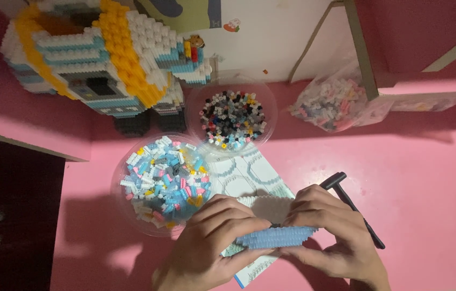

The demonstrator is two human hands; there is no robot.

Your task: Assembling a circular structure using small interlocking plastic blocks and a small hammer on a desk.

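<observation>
Both of my hands grip a flat light-blue slab of small building bricks [275, 237] low in the middle of the view. My left hand [209, 242] pinches its left end, my right hand [333, 229] curls over its right end. Under the slab lies a printed instruction sheet [249, 178] with diagrams. A black hammer-shaped tool [346, 196] lies on the pink table right beside my right hand, partly hidden under it.
A clear bowl of white, blue, pink and yellow bricks [163, 183] stands left of the sheet. Behind it, a second bowl [231, 119] holds dark and grey bricks. A large white, blue and yellow brick model [98, 59] fills the back left. A plastic bag of bricks [335, 99] sits back right.
</observation>
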